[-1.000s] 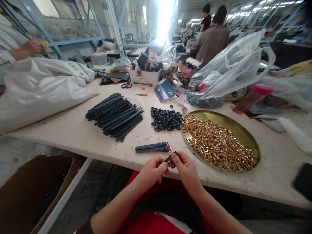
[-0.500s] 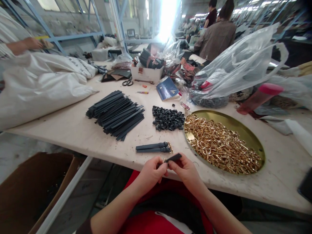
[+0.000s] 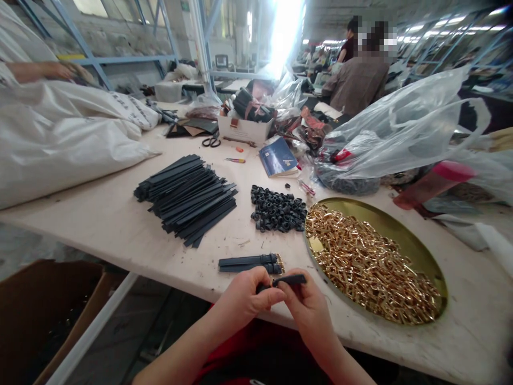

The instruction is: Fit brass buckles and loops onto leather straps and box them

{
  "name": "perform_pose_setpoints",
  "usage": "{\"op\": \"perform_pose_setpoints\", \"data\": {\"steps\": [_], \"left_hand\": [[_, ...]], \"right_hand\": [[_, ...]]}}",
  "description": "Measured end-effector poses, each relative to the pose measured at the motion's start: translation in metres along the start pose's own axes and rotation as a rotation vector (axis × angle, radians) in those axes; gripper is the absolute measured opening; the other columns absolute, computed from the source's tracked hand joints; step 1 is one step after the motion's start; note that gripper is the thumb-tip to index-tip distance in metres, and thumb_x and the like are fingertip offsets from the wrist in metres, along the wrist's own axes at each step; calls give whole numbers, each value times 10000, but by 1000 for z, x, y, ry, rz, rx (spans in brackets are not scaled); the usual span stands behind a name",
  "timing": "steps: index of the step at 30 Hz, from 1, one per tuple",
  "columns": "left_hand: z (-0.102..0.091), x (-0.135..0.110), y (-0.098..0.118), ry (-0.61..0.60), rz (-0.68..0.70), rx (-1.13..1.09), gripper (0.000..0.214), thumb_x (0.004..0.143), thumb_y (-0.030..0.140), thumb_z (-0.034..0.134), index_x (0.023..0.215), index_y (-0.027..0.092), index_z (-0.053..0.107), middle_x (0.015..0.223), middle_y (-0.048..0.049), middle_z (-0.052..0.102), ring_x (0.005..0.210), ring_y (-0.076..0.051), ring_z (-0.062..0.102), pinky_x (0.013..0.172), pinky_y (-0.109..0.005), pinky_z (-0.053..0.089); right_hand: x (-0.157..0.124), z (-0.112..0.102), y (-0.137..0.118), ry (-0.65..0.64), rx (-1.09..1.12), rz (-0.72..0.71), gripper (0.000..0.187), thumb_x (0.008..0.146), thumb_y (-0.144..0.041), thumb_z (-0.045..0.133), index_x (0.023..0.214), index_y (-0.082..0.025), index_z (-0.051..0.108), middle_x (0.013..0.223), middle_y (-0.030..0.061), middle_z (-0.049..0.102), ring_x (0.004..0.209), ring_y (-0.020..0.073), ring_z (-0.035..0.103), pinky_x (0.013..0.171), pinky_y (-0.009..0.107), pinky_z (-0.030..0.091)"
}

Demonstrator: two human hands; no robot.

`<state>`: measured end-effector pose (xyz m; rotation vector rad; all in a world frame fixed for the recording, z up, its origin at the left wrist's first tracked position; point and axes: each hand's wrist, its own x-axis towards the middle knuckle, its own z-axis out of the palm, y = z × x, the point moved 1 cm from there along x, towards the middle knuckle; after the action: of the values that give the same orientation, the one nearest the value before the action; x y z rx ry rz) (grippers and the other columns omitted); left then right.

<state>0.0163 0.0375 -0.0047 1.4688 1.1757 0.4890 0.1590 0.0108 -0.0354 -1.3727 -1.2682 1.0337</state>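
Observation:
Both my hands meet at the table's near edge on one black strap (image 3: pixel 292 279). My left hand (image 3: pixel 243 297) pinches its left end, and my right hand (image 3: pixel 306 305) grips it from below with the thumb on top. Just beyond my hands lie two finished black straps with gold buckles (image 3: pixel 249 263). A round gold tray (image 3: pixel 401 230) full of gold buckles (image 3: pixel 368 267) sits right of my hands. A heap of small black loops (image 3: pixel 278 208) and a stack of black straps (image 3: pixel 188 197) lie farther out on the pale table (image 3: pixel 100 219).
A big white sack (image 3: pixel 60 144) fills the table's left end, with another person's arm (image 3: pixel 36 70) behind it. A clear plastic bag (image 3: pixel 396 133), a pink bottle (image 3: pixel 435 183), a blue booklet (image 3: pixel 278 156), scissors (image 3: pixel 211 141) and a white box (image 3: pixel 243 128) crowd the back. A brown carton (image 3: pixel 40 315) stands below left.
The strap in my hands has turned from tilted to nearly level, its free end now pointing right. The view has shifted slightly, so things sit lower in frame.

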Motion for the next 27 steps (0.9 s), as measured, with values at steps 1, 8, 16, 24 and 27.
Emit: {"op": "perform_pose_setpoints", "data": {"steps": [1, 8, 16, 24, 27], "left_hand": [[-3, 1, 3, -7, 24, 17, 189, 733, 328, 562, 654, 162, 515, 578, 52, 530, 554, -84, 436, 510, -185, 307], [-8, 27, -15, -11, -81, -147, 202, 704, 316, 574, 625, 163, 469, 507, 57, 499, 421, -63, 385, 416, -180, 290], [-14, 45, -27, 45, -8, -167, 272, 801, 365, 447, 952, 159, 540, 484, 58, 485, 428, -82, 438, 437, -187, 350], [-11, 47, -27, 120, -81, -204, 269, 778, 380, 438, 892, 142, 490, 403, 77, 445, 336, -74, 376, 375, -176, 298], [-7, 43, -25, 166, -54, -186, 251, 784, 391, 431, 833, 152, 491, 403, 77, 433, 337, -68, 365, 371, -171, 292]], "right_hand": [[5, 0, 1, -51, 53, 43, 161, 761, -356, 556, 722, -203, 526, 635, -15, 536, 596, 132, 493, 565, 244, 410], [22, 4, 9, -90, -70, -61, 129, 804, -325, 508, 797, -200, 540, 696, 2, 568, 629, 139, 516, 591, 250, 419], [100, -29, 20, -145, -647, -321, 217, 846, -250, 418, 979, -201, 582, 904, 68, 611, 785, 190, 568, 715, 310, 430], [154, -30, 31, -189, -992, -346, 113, 717, -105, 564, 793, -175, 611, 873, 95, 588, 824, 226, 541, 739, 326, 371], [138, -30, 28, -150, -908, -313, 19, 730, -154, 569, 742, -168, 574, 809, 70, 584, 755, 192, 543, 677, 297, 392]]}}
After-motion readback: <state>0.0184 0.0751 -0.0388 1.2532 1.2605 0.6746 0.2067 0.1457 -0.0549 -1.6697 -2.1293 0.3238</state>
